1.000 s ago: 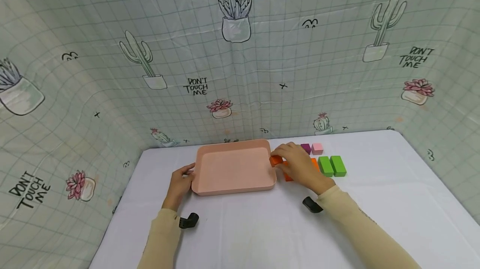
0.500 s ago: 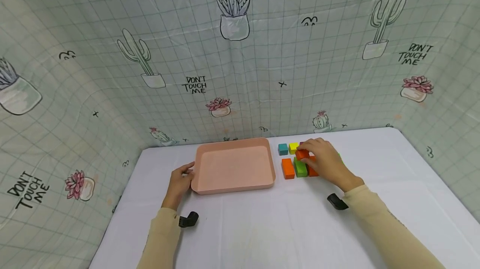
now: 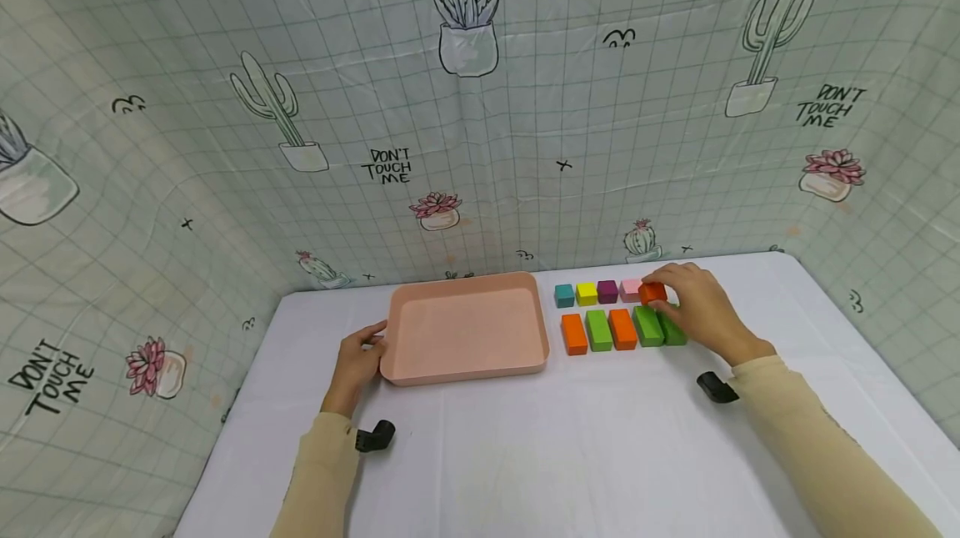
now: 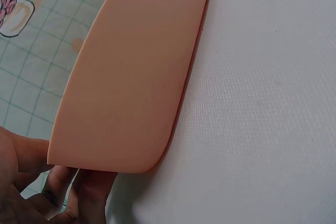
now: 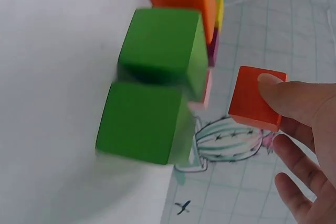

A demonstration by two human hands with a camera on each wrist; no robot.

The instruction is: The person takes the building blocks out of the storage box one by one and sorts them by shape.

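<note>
My left hand (image 3: pixel 358 361) holds the left end of a shallow peach-coloured tray (image 3: pixel 390 379), its fingers bent at the rim and end wall. In the left wrist view the tray's long side wall (image 4: pixel 128 77) fills the middle, the fingers at its near end. My right hand (image 3: pixel 705 311) pinches an orange-red cube (image 3: pixel 652 294) between thumb and fingers, at the right end of the back row of small cubes. In the right wrist view the cube (image 5: pixel 257 97) is seen beside two green blocks (image 5: pixel 144 121), with the thumb on its face.
Teal (image 3: pixel 564 296), yellow (image 3: pixel 587 294), purple (image 3: pixel 607 292) and pink (image 3: pixel 630 290) cubes line the back, right of the tray. In front stands a row of orange (image 3: pixel 574 334) and green (image 3: pixel 598 330) oblong blocks. A printed cloth (image 3: pixel 480 129) hangs behind the white table (image 3: pixel 525 455).
My right hand has carried the orange-red cube rightward from beside the tray, along the row to past the pink cube. The left hand has stayed at the tray's left end.
</note>
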